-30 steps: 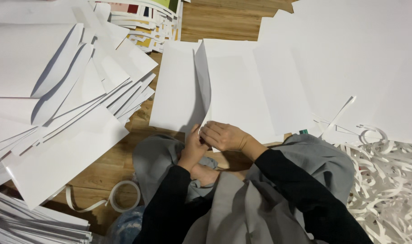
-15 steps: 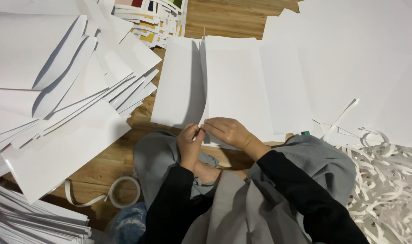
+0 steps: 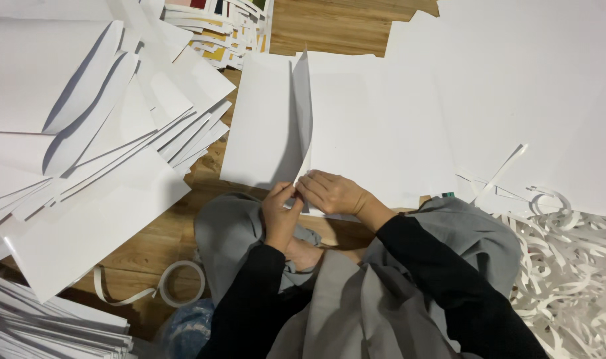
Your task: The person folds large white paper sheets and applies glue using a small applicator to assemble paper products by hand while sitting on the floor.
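I saw my left hand and right hand pinching the near end of the large folded white paper sheet's upright crease, fingers narrowed, apparently to keep the fold standing.

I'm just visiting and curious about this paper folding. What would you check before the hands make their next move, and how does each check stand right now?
1. Both hands on the sheet's near edge: left hand and right hand pinch it. Ok.
2. Folded white sheet lies on the floor, one flap raised. Ok.
3. Fold line straight: cannot tell.
4. Tape roll close by the left knee. Ok.
5. Paper strips clear of the sheet. Ok.
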